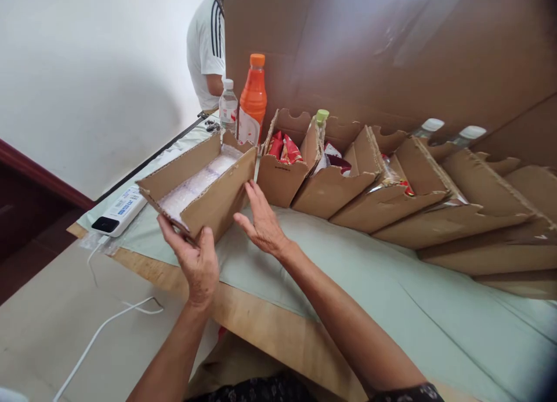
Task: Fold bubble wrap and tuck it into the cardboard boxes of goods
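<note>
A long, open-topped cardboard box (221, 196) sits tilted at the left end of the table, with clear plastic-wrapped packs (202, 178) lying inside. My left hand (195, 260) grips its near left corner, thumb on the outer side and fingers around the end, partly hidden beneath. Against the box's right end rests my right hand (263, 222), fingers stretched out and thumb apart. Just right of it stands another cardboard box (281, 184) holding red packets (285, 148).
More cardboard boxes (409, 207) with packets line the table rightward. An orange bottle (253, 100) and a clear water bottle (228, 109) stand behind. A white power bank (119, 210) with a cable lies at the left edge. A person in a white shirt (204, 48) is beyond a tall cardboard panel (348, 54).
</note>
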`<state>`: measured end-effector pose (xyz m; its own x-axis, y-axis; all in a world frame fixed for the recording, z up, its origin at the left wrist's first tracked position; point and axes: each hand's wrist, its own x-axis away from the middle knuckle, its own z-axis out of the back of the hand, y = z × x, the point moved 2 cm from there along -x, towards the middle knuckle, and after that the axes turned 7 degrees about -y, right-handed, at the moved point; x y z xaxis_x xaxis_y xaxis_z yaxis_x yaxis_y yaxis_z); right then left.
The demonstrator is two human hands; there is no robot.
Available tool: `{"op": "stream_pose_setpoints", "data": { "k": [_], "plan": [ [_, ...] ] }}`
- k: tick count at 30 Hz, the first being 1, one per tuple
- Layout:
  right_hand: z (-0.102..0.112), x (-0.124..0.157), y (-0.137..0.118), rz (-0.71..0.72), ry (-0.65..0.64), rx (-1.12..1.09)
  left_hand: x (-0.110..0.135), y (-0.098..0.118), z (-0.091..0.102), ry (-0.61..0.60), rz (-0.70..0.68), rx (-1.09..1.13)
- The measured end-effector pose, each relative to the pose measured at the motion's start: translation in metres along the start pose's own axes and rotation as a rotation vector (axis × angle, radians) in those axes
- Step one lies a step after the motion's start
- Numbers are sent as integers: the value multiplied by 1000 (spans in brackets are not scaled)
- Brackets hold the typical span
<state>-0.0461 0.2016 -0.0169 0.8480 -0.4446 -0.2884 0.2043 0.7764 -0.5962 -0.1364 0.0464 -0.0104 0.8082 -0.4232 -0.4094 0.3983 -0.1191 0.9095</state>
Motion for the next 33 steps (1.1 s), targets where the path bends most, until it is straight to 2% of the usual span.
{"op": "stream_pose_setpoints", "data": {
  "k": [3, 5, 10, 16, 20, 22, 25, 27, 29, 30, 31, 33],
  "plan": [
    [-18, 23, 18, -35, -160, 1, -12, -10, -23, 1, -6, -21],
    [-27, 30, 26, -43, -205, 6, -20, -15, -38, 16, -2, -30],
    [-31, 32, 31, -23, -170, -14, -29, -10, -77, 11, 21, -94],
    [-27, 33, 34, -86, -110, -41, -48, -4, -122, -119, 87, -93],
    [-21, 28, 30, -144, -89, -30, -50, -10, -132, -197, 106, -56],
    [-17, 27, 22, -157, -105, -9, -36, -9, -130, -246, 120, -22],
    [-14, 39, 7, -144, -155, 36, 1, -2, -124, -335, 139, 47],
    [-13, 64, -2, -119, -184, 71, 27, 5, -122, -380, 110, 59],
    [-11, 107, -12, -41, -246, 128, 51, 11, -126, -496, 106, 47],
    [-8, 135, -18, 46, -317, 181, 63, 14, -131, -573, 109, 24],
    [-1, 166, -23, 128, -367, 223, 74, 16, -136, -655, 113, -6],
    [30, 231, -29, 173, -375, 150, 95, 18, -147, -793, 94, -79]
  ]
}}
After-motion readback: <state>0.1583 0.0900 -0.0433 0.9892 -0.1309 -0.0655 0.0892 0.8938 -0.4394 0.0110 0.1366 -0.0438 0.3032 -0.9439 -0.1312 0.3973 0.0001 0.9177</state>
